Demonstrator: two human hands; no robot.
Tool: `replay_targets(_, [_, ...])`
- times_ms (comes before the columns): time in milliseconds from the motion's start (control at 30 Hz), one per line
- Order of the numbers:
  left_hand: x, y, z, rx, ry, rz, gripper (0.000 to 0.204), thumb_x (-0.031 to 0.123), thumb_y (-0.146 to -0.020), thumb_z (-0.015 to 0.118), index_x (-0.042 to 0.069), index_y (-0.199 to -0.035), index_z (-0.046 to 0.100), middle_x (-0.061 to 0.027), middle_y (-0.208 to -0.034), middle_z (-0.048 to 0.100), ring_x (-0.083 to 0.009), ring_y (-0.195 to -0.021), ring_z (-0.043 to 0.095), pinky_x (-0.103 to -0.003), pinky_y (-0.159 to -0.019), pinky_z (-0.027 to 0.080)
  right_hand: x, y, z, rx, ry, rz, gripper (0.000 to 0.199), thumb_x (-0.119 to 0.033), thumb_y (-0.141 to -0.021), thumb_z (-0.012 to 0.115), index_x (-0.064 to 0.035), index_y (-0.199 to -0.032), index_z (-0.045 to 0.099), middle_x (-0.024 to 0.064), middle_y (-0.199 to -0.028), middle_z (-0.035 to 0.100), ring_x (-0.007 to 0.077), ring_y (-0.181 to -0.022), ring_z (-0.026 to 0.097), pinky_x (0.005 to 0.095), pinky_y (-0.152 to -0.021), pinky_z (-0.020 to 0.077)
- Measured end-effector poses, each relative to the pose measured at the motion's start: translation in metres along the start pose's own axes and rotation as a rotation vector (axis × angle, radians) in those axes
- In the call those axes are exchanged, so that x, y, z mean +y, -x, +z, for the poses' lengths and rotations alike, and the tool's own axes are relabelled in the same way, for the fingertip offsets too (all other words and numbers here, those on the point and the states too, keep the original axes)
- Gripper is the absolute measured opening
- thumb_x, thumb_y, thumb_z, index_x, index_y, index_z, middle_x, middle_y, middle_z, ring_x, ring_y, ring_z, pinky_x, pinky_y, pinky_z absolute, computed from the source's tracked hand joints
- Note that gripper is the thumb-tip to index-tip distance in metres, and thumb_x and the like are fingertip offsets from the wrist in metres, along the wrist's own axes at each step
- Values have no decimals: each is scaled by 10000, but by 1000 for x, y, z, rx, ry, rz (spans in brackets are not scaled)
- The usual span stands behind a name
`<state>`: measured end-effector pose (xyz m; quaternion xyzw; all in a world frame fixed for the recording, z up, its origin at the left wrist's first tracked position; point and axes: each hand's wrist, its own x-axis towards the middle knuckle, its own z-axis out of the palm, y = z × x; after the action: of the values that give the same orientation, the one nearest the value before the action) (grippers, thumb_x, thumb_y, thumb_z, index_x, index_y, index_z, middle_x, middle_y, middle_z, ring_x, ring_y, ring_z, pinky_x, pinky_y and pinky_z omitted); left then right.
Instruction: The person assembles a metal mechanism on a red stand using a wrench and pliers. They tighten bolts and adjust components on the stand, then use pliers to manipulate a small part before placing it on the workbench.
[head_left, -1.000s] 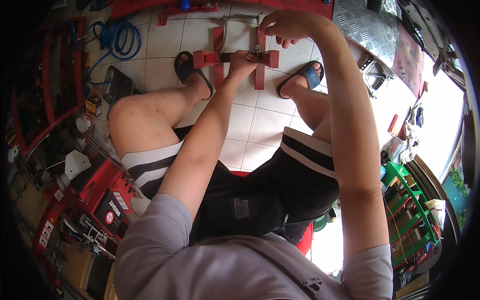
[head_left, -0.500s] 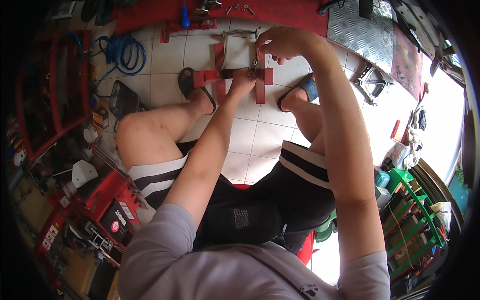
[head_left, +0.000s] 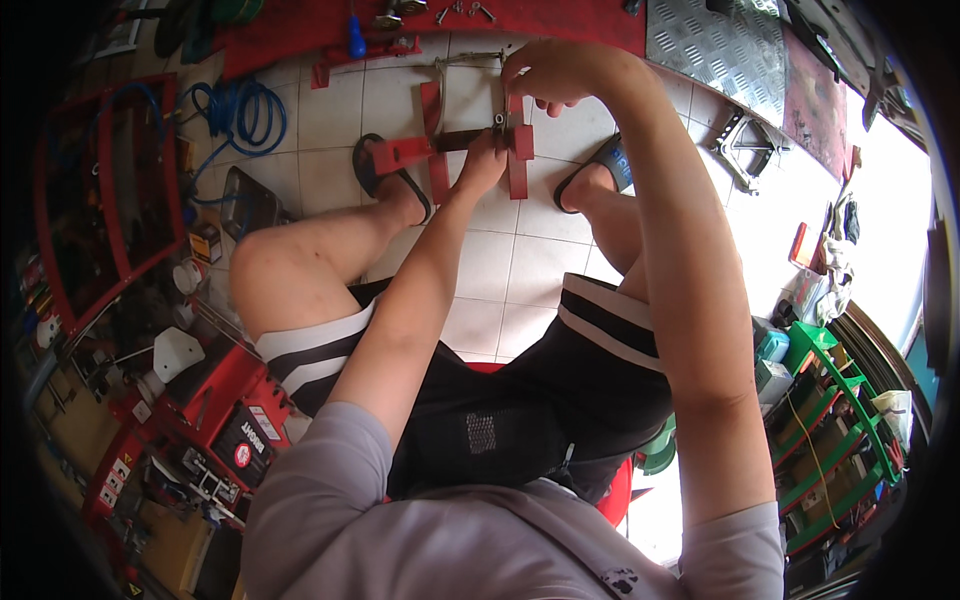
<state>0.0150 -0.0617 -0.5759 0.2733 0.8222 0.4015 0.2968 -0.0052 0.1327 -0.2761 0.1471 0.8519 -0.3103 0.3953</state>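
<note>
In the head view, the person sits low with both arms stretched forward and down to a red metal frame [head_left: 470, 150] that lies on the white tiled floor [head_left: 520, 270] between the two feet. The left hand [head_left: 482, 160] rests on the middle of the frame, on its dark cross bar; the fingers are bent over it, but the hand covers the contact, so I cannot tell if it really grips or only presses. The right hand [head_left: 555, 75] is above the far side of the frame, with the fingertips pinched together on a small metal part near the thin grey rod [head_left: 470, 60]; this part is too small to make out, and the fingers are almost closed around it. The forearms and knees hide much of the floor, and the near end of the frame is partly covered by the left wrist. Around it, a blue coiled hose [head_left: 240, 110] lies at the left, beside a red rack [head_left: 100, 200]. A red mat [head_left: 480, 20] with small tools on it runs along the top edge, cut off by the picture rim. A ribbed metal plate [head_left: 710, 40] is at the upper right, and a green shelf [head_left: 830, 420] stands at the right, bent by the lens. A red machine [head_left: 225, 410] stands at the lower left, close to the left knee.
</note>
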Motion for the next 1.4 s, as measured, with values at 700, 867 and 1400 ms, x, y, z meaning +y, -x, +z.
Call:
replay_targets(700, [61,-22,-24,444,132,-90,214,145,-930,414,-57,-985,457,-292,-855,587,-472,-818,567,-513,-675,422,-3,-9,3,-6,108,-22,319,-308,-868,480,-208,-1129,633,73,-837,646,159,-734,670,311,-694,513])
replay_targets(867, [79,-104,-38,592,255,-41,234,185,-921,474,-42,-974,491,-259,-843,604,-421,-786,594,-462,-683,450,6,-7,4,34,40,62,297,-304,-851,476,-183,-1057,652,60,-800,631,157,-701,659,326,-719,501])
replay_targets(1400, [48,-143,-63,423,734,-334,128,193,-879,578,79,-826,557,21,-597,455,-80,-440,388,-261,-386,293,8,-5,-7,17,25,11,353,-324,-877,471,-192,-1181,593,84,-841,658,164,-730,670,325,-723,509])
